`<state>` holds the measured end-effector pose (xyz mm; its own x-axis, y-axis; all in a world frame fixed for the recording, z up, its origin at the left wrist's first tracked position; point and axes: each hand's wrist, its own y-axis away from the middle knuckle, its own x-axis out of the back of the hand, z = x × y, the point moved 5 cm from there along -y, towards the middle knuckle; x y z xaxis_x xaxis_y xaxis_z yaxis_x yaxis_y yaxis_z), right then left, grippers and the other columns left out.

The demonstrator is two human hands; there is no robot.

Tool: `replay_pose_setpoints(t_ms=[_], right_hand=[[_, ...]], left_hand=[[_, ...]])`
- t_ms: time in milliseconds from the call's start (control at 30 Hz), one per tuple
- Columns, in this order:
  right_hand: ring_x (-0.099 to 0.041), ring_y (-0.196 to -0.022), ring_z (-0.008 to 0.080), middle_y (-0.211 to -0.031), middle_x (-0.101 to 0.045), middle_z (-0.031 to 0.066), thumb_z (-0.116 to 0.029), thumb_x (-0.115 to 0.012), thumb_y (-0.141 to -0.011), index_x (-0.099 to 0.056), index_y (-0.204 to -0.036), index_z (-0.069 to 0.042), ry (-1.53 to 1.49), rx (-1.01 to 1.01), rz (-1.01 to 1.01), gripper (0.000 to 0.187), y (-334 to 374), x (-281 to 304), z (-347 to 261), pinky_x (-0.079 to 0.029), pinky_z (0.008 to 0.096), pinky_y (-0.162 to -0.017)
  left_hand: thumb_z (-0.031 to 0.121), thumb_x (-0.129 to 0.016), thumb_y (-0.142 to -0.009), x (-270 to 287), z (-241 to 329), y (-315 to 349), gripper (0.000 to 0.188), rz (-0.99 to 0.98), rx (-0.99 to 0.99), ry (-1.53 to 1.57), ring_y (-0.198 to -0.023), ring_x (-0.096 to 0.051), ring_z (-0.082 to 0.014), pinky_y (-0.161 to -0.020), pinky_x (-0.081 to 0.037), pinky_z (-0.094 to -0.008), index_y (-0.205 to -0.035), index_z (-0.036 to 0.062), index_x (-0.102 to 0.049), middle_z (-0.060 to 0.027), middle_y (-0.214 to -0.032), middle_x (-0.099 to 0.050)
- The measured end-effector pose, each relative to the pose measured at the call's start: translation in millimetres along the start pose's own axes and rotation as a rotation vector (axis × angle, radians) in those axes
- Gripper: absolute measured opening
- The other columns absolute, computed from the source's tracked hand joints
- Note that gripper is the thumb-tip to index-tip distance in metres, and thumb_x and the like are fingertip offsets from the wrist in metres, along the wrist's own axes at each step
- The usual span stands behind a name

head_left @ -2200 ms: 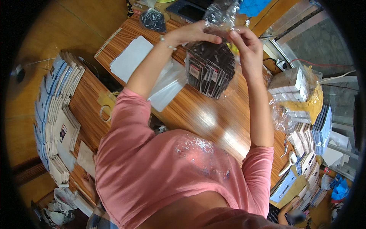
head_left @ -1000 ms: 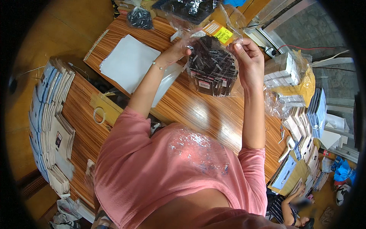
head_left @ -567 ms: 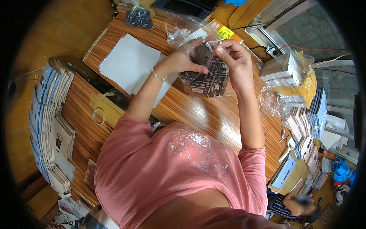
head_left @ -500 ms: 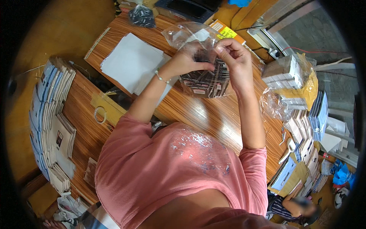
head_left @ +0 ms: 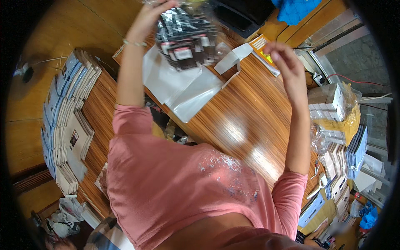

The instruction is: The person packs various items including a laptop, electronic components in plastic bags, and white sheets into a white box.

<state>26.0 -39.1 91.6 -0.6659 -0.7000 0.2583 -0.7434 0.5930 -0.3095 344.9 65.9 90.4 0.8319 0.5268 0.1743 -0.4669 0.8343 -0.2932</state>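
My left hand (head_left: pixel 160 6), at the top edge of the picture, grips the upper part of a clear plastic bag full of dark packets (head_left: pixel 183 39) with pale labels. The bag hangs over the far left of the wood-grain table, partly in front of white sheets (head_left: pixel 173 81). A bracelet circles my left wrist. My right hand (head_left: pixel 287 62) is raised apart from the bag, fingers loosely bent and spread, holding nothing. Nearest to it is an orange booklet with a yellow patch (head_left: pixel 263 49).
Stacks of blue and cream packages (head_left: pixel 62 116) line the left side. On the right are wrapped white boxes (head_left: pixel 329 102), more folded packages (head_left: pixel 335 160) and a white-handled tool (head_left: pixel 318 185). A dark device (head_left: pixel 239 18) and a blue bag (head_left: pixel 296 10) lie at the far edge.
The bag has moved up and left in my left hand, off the table's middle. My right hand has let go of it and moved to the right.
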Motion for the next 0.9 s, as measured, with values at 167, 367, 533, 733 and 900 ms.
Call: replay_pose_setpoints(t_ms=[167, 367, 533, 733, 900], right_hand=[[-0.054, -0.09, 0.0137, -0.095, -0.059, 0.0043, -0.014, -0.052, -0.087, -0.057, -0.1, 0.0, 0.005, -0.369, -0.114, 0.02, 66.0, 11.8, 77.7, -0.039, 0.0259, -0.086], [-0.056, -0.09, 0.0141, -0.091, -0.061, 0.0046, -0.011, -0.052, -0.086, -0.057, -0.102, -0.001, -0.123, -0.634, 0.05, 0.019, 139.6, 27.5, 142.0, -0.041, 0.0263, -0.084], [-0.056, -0.085, 0.0138, -0.089, -0.06, 0.0047, -0.013, -0.051, -0.087, -0.057, -0.101, -0.003, -0.182, -0.759, 0.154, 0.018, 169.1, 34.7, 159.7, -0.041, 0.0257, -0.079], [-0.056, -0.084, 0.014, -0.089, -0.06, 0.005, -0.014, -0.051, -0.087, -0.057, -0.101, -0.004, -0.195, -0.824, 0.228, 0.018, 182.4, 43.9, 165.1, -0.04, 0.026, -0.077], [-0.055, -0.085, 0.0142, -0.089, -0.06, 0.0051, -0.016, -0.05, -0.087, -0.057, -0.101, -0.004, -0.198, -0.831, 0.277, 0.019, 186.4, 43.3, 159.4, -0.04, 0.0268, -0.077]], left_hand=[[0.022, -0.057, -0.083, 60.0, 8.2, -50.6, 0.02, -0.405, 0.208, -0.066, -0.083, -0.054, -0.0096, -0.072, -0.043, -0.0223, -0.09, 0.0039, -0.061, -0.0012, -0.08, -0.06], [0.033, -0.054, -0.085, 144.2, -79.6, -144.1, 0.03, -0.545, -0.231, -0.721, -0.087, -0.055, -0.0112, -0.077, -0.044, -0.0245, -0.096, 0.0049, -0.058, -0.0016, -0.092, -0.06], [0.031, -0.053, -0.086, 180.3, -173.7, -163.1, 0.029, -0.319, 0.05, -0.392, -0.086, -0.055, -0.0115, -0.077, -0.045, -0.025, -0.102, 0.0071, -0.056, -0.0003, -0.097, -0.058], [0.016, -0.055, -0.084, 172.5, -228.0, -171.2, 0.032, 0.17, 0.133, 0.147, -0.094, -0.054, -0.0148, -0.082, -0.044, -0.0274, -0.113, 0.0046, -0.049, -0.0043, -0.104, -0.057], [0.031, -0.06, -0.08, 152.9, -213.6, -129.4, 0.061, 0.312, 0.242, -0.126, -0.11, -0.046, -0.0222, -0.093, -0.036, -0.035, -0.129, 0.0044, -0.035, -0.0103, -0.122, -0.048]])
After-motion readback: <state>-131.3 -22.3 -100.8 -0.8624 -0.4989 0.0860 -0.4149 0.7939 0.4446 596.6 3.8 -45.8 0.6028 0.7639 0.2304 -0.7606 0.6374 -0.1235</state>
